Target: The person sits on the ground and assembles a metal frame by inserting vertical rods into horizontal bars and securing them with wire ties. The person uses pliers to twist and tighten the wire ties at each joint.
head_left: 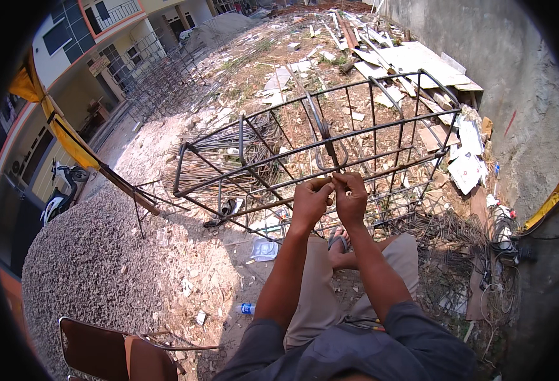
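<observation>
A long rectangular cage of steel reinforcing bars (324,131) stretches across in front of me, made of lengthwise bars with bent stirrups around them. My left hand (313,200) and my right hand (350,195) meet at its near side, around the middle. Both have fingers curled, with thumbs and fingertips pinched close together. Whatever lies between the fingertips is too small to make out. Just above them, a bent stirrup and a darker bar hang from the upper bar.
Bundled thin rods (228,152) lie behind the cage's left end. A gravel heap (89,267) and a brown chair (95,349) are to my left, with a plastic bottle (246,308) nearby. Boards (429,63) lie along the concrete wall (495,76); cables (505,238) tangle at right.
</observation>
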`<state>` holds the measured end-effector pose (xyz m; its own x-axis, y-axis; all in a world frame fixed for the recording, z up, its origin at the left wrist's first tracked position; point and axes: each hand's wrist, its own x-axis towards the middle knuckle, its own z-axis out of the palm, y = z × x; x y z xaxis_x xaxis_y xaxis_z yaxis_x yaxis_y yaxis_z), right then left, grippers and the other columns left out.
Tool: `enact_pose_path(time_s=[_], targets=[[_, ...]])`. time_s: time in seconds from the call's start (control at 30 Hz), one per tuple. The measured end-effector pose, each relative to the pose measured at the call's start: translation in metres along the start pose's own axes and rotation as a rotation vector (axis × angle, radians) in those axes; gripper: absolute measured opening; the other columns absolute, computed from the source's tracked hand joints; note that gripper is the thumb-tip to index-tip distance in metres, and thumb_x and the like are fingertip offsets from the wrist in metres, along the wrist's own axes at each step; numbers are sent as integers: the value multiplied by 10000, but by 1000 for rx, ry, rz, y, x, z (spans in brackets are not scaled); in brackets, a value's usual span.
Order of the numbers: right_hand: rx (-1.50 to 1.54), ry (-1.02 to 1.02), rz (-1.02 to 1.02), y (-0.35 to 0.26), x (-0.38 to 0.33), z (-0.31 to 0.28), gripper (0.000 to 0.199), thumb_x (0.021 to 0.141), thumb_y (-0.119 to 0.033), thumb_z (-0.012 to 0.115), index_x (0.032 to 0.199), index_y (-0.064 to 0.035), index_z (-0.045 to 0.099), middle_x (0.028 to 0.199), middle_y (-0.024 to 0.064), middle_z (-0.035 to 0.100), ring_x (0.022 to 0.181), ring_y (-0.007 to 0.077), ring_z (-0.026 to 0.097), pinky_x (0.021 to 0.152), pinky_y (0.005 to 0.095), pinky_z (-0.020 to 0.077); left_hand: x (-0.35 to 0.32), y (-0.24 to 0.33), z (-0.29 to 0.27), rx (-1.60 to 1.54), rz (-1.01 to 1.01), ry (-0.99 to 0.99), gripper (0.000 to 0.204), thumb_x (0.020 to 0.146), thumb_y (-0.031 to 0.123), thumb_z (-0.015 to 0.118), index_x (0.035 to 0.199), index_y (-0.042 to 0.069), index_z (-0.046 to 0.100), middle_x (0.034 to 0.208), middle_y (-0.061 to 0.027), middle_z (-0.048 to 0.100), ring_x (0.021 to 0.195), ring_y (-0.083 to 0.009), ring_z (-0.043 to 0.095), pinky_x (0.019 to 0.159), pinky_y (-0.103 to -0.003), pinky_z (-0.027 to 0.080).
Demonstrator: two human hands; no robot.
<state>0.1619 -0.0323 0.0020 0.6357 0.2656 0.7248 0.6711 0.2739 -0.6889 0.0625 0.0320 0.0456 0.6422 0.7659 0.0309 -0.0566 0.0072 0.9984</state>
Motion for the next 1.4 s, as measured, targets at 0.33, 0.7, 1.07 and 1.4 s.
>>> enact_pose_path(time_s=[0.33, 0.7, 1.07, 1.4], targets=[[13, 58, -9, 5, -2, 12, 92, 882, 14, 709, 960, -29, 684, 908, 117, 671, 827, 285, 662, 712, 385, 535, -3, 42, -12, 107, -102, -146, 181, 914, 103, 712, 1012, -46, 742, 699, -3, 633, 578, -68, 559, 543, -222, 455], [-145, 68, -169, 0, -14, 12, 267, 891, -160, 697, 1093, 11, 666, 997, 186, 653, 929, 372, 648, 768, 454, 548, -27, 19, 16, -93, -45, 0, 301, 952, 141, 709, 1176, -59, 685, 849, -36, 691, 662, -69, 627, 562, -229, 538], [1014, -15, 1173, 6, 0, 17, 213, 1034, -224, 561, 922, -57, 628, 735, 46, 615, 676, 199, 616, 572, 384, 515, -37, 23, 10, -215, 41, -22, 284, 981, 259, 699, 1126, 15, 709, 856, -25, 700, 704, -58, 610, 603, -215, 486], [385, -409, 879, -23, -39, -43, 310, 985, -356, 672, 992, -47, 655, 833, 57, 680, 722, 185, 649, 666, 337, 534, -30, -7, 1, -204, 16, 67, 244, 973, 210, 711, 1106, 5, 707, 821, -16, 676, 611, -55, 570, 554, -207, 464]])
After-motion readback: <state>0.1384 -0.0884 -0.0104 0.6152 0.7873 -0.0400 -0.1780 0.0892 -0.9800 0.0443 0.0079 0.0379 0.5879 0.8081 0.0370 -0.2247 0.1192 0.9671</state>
